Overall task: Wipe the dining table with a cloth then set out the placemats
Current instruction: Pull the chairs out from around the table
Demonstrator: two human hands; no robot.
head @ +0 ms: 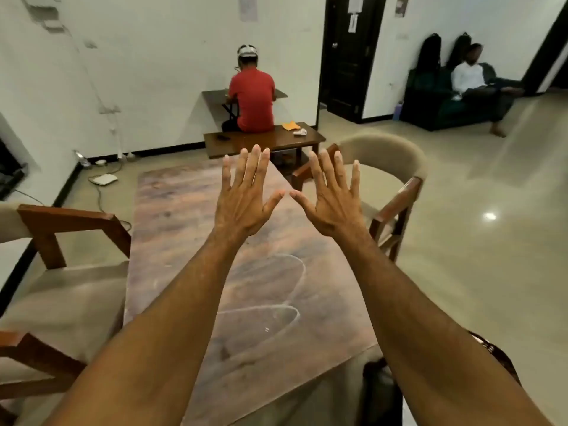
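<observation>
The dining table (pixel 172 210) has a brownish marbled top and runs away from me down the middle of the view. White curved streaks (pixel 289 284) mark its near half. Both my arms stretch out above it. My left hand (pixel 246 198) and my right hand (pixel 332 201) are held side by side over the far part of the table, backs toward me, fingers straight and spread, thumbs nearly meeting. Neither hand holds anything. No cloth or placemat is in view.
A wooden chair with a beige seat (pixel 61 290) stands at the table's left, a round-backed one (pixel 396 176) at its right. Beyond sits a person in red (pixel 252 96) on a low bench (pixel 267 139). Another person lies on a sofa (pixel 479 81). Cables and a white box (pixel 104 179) lie on the floor.
</observation>
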